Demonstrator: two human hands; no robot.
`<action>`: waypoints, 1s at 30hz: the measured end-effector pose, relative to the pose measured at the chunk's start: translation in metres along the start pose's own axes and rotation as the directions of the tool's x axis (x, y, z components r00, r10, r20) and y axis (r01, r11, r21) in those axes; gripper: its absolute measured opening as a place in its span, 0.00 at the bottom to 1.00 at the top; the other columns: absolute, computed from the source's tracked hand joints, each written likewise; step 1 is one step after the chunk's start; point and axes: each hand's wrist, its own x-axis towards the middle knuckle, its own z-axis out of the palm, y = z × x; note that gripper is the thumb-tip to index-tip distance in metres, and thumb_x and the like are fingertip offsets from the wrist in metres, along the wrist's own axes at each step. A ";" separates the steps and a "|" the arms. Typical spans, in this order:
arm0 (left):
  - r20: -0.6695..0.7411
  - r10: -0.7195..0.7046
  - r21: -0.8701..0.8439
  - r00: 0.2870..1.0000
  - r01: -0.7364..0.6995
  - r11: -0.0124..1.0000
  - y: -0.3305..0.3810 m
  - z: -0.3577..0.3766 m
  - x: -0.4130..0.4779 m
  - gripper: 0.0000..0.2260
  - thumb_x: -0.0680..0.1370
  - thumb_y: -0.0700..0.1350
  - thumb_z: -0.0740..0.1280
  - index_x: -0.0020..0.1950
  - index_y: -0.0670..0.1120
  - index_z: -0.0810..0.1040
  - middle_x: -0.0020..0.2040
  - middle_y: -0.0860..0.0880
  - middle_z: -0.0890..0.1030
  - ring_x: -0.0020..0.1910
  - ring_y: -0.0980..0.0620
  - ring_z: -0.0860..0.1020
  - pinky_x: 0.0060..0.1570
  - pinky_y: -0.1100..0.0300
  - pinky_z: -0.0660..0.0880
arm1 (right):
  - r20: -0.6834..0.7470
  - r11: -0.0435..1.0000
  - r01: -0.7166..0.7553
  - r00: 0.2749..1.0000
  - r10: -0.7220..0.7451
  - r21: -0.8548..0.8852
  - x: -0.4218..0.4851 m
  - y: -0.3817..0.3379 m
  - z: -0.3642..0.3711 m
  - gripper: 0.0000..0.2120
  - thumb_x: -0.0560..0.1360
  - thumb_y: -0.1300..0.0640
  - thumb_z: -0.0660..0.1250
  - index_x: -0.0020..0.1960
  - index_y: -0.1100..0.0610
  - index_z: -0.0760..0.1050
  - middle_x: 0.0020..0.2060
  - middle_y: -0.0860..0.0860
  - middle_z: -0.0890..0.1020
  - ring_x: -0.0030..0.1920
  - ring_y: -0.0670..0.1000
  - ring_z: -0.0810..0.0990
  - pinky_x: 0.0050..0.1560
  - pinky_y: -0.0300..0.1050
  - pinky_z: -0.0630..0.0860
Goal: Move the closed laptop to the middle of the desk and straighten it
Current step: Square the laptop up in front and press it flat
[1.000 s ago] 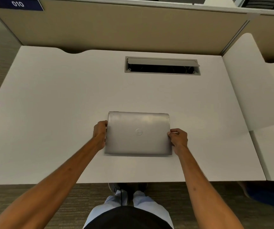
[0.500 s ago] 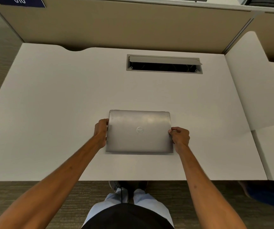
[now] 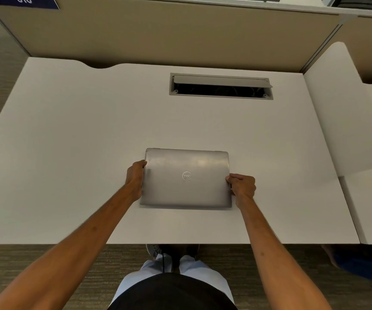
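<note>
Change since earlier frames: laptop (image 3: 186, 178) sits slightly farther from the near edge of the desk (image 3: 68, 135) than a second ago; we keep both hands on it, and its skew is nearly gone.
Left hand (image 3: 135, 175): clamped on the laptop's left edge, fingers curled under or against the side, thumb tip at the lid's rim.
Laptop: closed, silver, round logo facing up; flat on the desk or barely raised, we cannot tell which. Placed about midway between the desk's left and right edges, nearer the near edge than the far one. Its far edge runs close to parallel with the desk's far edge.
Right hand (image 3: 241, 188): clamped on the laptop's right edge, fingers folded against the side, a little nearer the near edge than the left hand.
Step in hand: we judge this the last of the task, the fine squaring after the move to centre.
Next move: we expect a small check of alignment against the near edge, then an even release of both hands so the laptop does not twist.
Desk: pale, plain, nothing else on it.
Cable hatch (image 3: 221, 86): grey-framed slot near the far edge, flap open, dark inside.
Partition (image 3: 169, 34): beige panel behind the far edge; blue number plate (image 3: 25, 1) at its upper left.
Side panel (image 3: 346, 108): white divider at the desk's right edge.
Floor (image 3: 35, 265): dark carpet under the near edge.
</note>
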 end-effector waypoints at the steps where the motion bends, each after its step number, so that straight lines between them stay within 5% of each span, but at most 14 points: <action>1: 0.000 0.000 0.004 1.000 0.000 1.000 -0.001 0.000 0.000 0.24 0.77 0.54 0.63 0.69 0.46 0.82 0.67 0.45 0.82 0.60 0.45 0.77 0.58 0.46 0.70 | 0.004 1.000 -0.003 1.000 0.003 0.007 0.001 0.001 0.000 0.12 0.69 0.58 0.82 0.52 0.56 0.88 0.50 0.56 0.89 0.52 0.61 0.87 0.59 0.60 0.84; 9: -0.021 0.018 0.026 1.000 -0.017 1.000 -0.003 0.002 0.006 0.25 0.77 0.56 0.65 0.72 0.50 0.80 0.72 0.46 0.81 0.71 0.41 0.77 0.71 0.42 0.71 | 0.013 0.999 0.014 1.000 -0.015 0.039 0.003 0.005 0.000 0.13 0.68 0.59 0.82 0.52 0.56 0.88 0.50 0.57 0.89 0.53 0.62 0.87 0.59 0.61 0.84; 14: -0.014 0.043 0.040 0.999 -0.043 0.998 -0.008 0.005 0.011 0.18 0.82 0.54 0.65 0.69 0.50 0.78 0.72 0.46 0.79 0.73 0.40 0.75 0.68 0.44 0.70 | 0.014 0.999 0.026 1.000 -0.027 0.018 0.004 0.008 0.001 0.12 0.69 0.57 0.81 0.52 0.53 0.88 0.50 0.55 0.90 0.53 0.61 0.87 0.59 0.61 0.84; 18: -0.022 0.150 0.247 0.988 -0.140 0.959 -0.009 0.011 0.015 0.28 0.78 0.58 0.65 0.75 0.46 0.77 0.77 0.45 0.76 0.75 0.37 0.73 0.76 0.39 0.69 | 0.015 0.996 0.085 0.996 -0.084 -0.026 -0.003 0.004 -0.001 0.08 0.71 0.58 0.79 0.51 0.54 0.88 0.49 0.55 0.90 0.53 0.61 0.87 0.59 0.58 0.83; 23: 0.049 0.458 0.709 0.888 -0.354 0.610 -0.032 0.032 -0.004 0.35 0.85 0.53 0.64 0.89 0.45 0.57 0.89 0.43 0.57 0.86 0.37 0.58 0.80 0.33 0.61 | 0.022 0.830 0.393 0.908 -0.419 -0.396 -0.028 0.002 0.015 0.15 0.79 0.62 0.67 0.65 0.56 0.78 0.62 0.55 0.78 0.62 0.58 0.78 0.54 0.50 0.77; 27: 0.256 0.620 0.836 0.742 -0.492 0.243 -0.052 0.042 -0.011 0.36 0.86 0.51 0.62 0.91 0.46 0.51 0.91 0.44 0.50 0.89 0.40 0.53 0.84 0.36 0.54 | 0.094 0.646 0.509 0.821 -0.564 -0.570 -0.030 0.012 0.034 0.25 0.77 0.62 0.66 0.74 0.59 0.71 0.71 0.56 0.73 0.71 0.60 0.72 0.68 0.58 0.74; 30: 0.376 0.645 0.839 0.665 -0.540 0.068 -0.062 0.046 -0.007 0.34 0.86 0.51 0.60 0.91 0.47 0.52 0.91 0.44 0.49 0.89 0.40 0.54 0.85 0.36 0.53 | 0.184 0.465 0.611 0.710 -0.680 -0.640 -0.034 0.015 0.042 0.31 0.76 0.64 0.64 0.79 0.58 0.67 0.79 0.57 0.68 0.79 0.58 0.66 0.79 0.59 0.64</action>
